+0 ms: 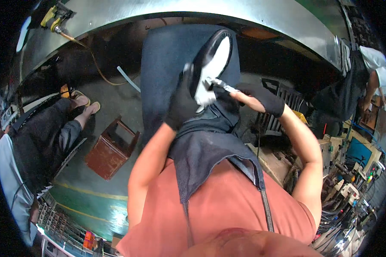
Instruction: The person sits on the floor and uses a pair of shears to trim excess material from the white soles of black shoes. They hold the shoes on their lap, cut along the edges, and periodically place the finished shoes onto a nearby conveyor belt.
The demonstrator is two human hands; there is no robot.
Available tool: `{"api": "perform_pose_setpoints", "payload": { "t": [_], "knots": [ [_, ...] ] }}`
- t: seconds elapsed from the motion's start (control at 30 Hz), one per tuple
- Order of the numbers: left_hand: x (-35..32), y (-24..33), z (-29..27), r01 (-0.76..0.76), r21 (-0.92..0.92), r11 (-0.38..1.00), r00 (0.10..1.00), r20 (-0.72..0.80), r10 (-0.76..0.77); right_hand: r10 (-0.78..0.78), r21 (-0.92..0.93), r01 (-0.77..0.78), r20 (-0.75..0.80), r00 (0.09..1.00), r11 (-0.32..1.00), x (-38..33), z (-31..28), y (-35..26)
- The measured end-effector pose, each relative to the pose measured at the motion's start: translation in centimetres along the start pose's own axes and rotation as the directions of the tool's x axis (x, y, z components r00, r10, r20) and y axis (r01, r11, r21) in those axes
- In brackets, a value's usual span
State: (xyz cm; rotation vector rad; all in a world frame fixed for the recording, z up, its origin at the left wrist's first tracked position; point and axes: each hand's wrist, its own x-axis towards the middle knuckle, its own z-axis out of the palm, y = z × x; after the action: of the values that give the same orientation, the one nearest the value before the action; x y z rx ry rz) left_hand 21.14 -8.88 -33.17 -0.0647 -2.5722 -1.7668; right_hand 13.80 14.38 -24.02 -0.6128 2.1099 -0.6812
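Observation:
My left hand (182, 103), in a black glove, grips a shoe (212, 64) with a black upper and white sole, held sole-up over my dark apron (176, 64). My right hand (261, 99), also in a black glove, holds a small metal tool (222, 85) whose tip touches the white sole near the heel. Both forearms are bare and come up from my salmon shirt.
A seated person in dark clothes and sandals (43, 128) is at the left. A rusty brown metal box (109, 150) stands on the grey floor. Another person in a white shirt (373, 68) stands at the right. Machines with cables (351, 180) fill the lower right. A curved steel bench edge (244, 17) runs along the top.

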Motion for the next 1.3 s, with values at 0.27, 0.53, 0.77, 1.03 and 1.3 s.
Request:
{"api": "perform_pose_setpoints", "payload": {
  "t": [0.27,0.53,0.77,1.03,1.3],
  "knots": [
    [-0.9,-0.9,-0.1,0.122,-0.088,0.989,0.984,0.142,-0.109,-0.392,-0.626,0.32,0.024,0.92,0.712,5.4,0.0,1.4],
    [0.4,-4.2,2.7,-0.001,0.069,0.998,0.947,-0.322,0.023,-0.159,-0.409,0.286,0.318,0.935,0.867,5.4,-4.5,-3.1],
    [2.5,-7.7,-0.4,-0.077,0.226,0.971,0.984,-0.14,0.111,-0.544,-0.552,0.536,0.168,0.822,0.639,3.0,1.2,-9.8],
    [4.0,-1.9,-0.1,0.244,-0.211,0.947,0.945,-0.169,-0.281,-0.082,-0.307,0.064,-0.048,0.995,0.95,-0.8,0.2,-0.3],
    [5.5,4.5,-3.0,0.358,-0.166,0.919,0.922,0.219,-0.32,-0.711,-0.449,0.612,-0.078,0.699,0.651,1.4,-2.5,-10.7]
  ]
}}
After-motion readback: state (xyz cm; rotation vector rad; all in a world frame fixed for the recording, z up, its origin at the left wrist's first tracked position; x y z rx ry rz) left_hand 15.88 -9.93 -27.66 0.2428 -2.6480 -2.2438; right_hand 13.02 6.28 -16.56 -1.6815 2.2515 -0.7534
